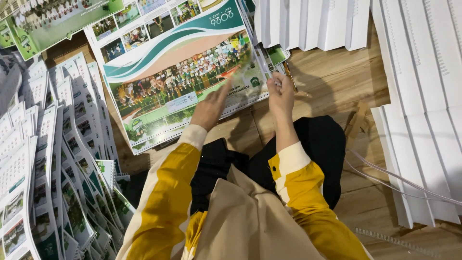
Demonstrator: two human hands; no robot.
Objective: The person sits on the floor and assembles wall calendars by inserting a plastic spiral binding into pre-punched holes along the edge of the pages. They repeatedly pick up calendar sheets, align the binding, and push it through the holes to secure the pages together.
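A thin clear plastic sheet (248, 67) is lifted over the lower right corner of the topmost printed calendar (178, 72), which lies on a stack on the wooden floor (332, 82). The right hand (280, 94) pinches the sheet's lower right edge between thumb and fingers. The left hand (210, 108) rests flat, fingers extended and unclenched, on the calendar's lower edge just beside the punched binding holes; it grasps nothing. Both sleeves are yellow with cream cuffs. Left of the person, a fanned row of calendar pages (57, 168) overlaps down the floor. To the right, stacks of white punched cardboard sheets (423, 96) lie well apart from the hands.
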